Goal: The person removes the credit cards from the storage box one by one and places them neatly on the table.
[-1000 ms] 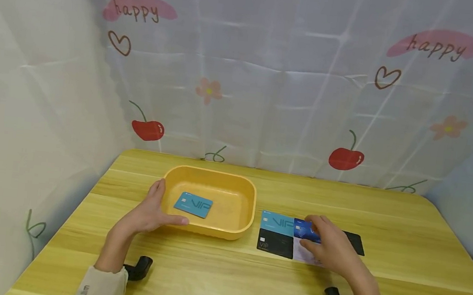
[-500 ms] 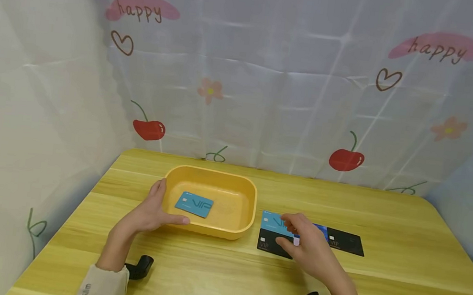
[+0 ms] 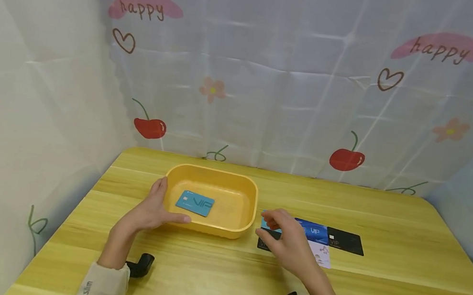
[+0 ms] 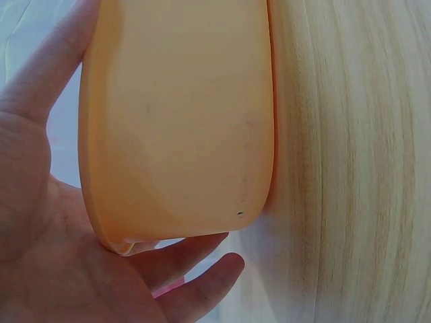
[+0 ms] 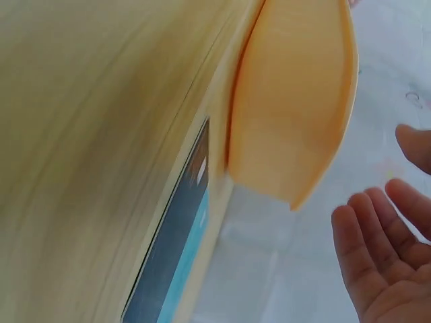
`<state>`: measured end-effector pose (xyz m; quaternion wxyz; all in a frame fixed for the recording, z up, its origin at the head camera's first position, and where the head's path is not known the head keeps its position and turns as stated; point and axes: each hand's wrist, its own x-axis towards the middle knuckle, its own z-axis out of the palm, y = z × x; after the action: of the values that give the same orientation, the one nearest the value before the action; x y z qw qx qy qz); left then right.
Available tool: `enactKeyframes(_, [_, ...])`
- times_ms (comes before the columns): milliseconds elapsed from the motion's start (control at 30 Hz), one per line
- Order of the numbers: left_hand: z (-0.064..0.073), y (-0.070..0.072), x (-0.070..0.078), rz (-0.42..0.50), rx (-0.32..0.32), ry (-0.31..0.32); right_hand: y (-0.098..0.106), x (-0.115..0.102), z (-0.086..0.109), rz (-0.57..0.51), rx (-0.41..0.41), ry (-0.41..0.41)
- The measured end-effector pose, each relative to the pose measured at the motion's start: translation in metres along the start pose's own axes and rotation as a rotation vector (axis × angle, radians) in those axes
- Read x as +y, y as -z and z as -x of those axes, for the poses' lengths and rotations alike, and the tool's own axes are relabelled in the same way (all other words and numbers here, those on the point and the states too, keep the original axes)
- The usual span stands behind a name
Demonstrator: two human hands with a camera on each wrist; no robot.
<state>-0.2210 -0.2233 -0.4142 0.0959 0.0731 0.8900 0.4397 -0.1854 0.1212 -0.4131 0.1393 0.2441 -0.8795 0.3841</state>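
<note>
A yellow plastic basin (image 3: 210, 230) stands on the table, with a teal VIP card (image 3: 195, 203) lying flat inside. My left hand (image 3: 148, 214) holds the basin's near left corner, thumb along the front rim and fingers round the left end. Over the left cards hovers my right hand (image 3: 289, 244), fingers loosely bent and nothing between thumb and fingertips. It partly covers a light blue card (image 5: 185, 259) and a black card (image 5: 168, 262). To its right lie a dark blue VIP card (image 3: 315, 231), a pale patterned card (image 3: 322, 255) and another black VIP card (image 3: 347, 242).
The wooden table (image 3: 214, 275) carries the basin and cards, its far edge meeting a white printed curtain (image 3: 259, 97). Black curved pieces (image 3: 140, 265) stick out beside both wrists. The basin's right end is just left of my right hand.
My right hand has moved left, from over the blue and pale cards to the leftmost pair, uncovering the blue and right black cards. My left hand stays on the basin.
</note>
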Motion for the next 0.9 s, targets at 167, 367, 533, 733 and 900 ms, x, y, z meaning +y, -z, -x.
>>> enactKeyframes(167, [0.000,0.000,-0.001,-0.001,0.006,0.004,-0.016,-0.011,-0.011,-0.044,0.049,0.018])
enactKeyframes(367, [0.000,-0.001,0.000,0.001,0.003,-0.008,-0.035,-0.020,-0.018,-0.050,0.104,0.068])
enactKeyframes(533, [-0.001,0.000,0.000,0.008,0.015,-0.025,-0.048,-0.028,-0.027,-0.071,0.087,0.056])
enactKeyframes(733, [-0.001,-0.001,-0.002,0.011,0.015,-0.009,-0.064,-0.038,-0.045,-0.097,0.010,0.046])
enactKeyframes(900, [-0.001,-0.002,-0.003,0.002,0.016,-0.005,-0.072,-0.046,-0.060,-0.089,-0.049,0.026])
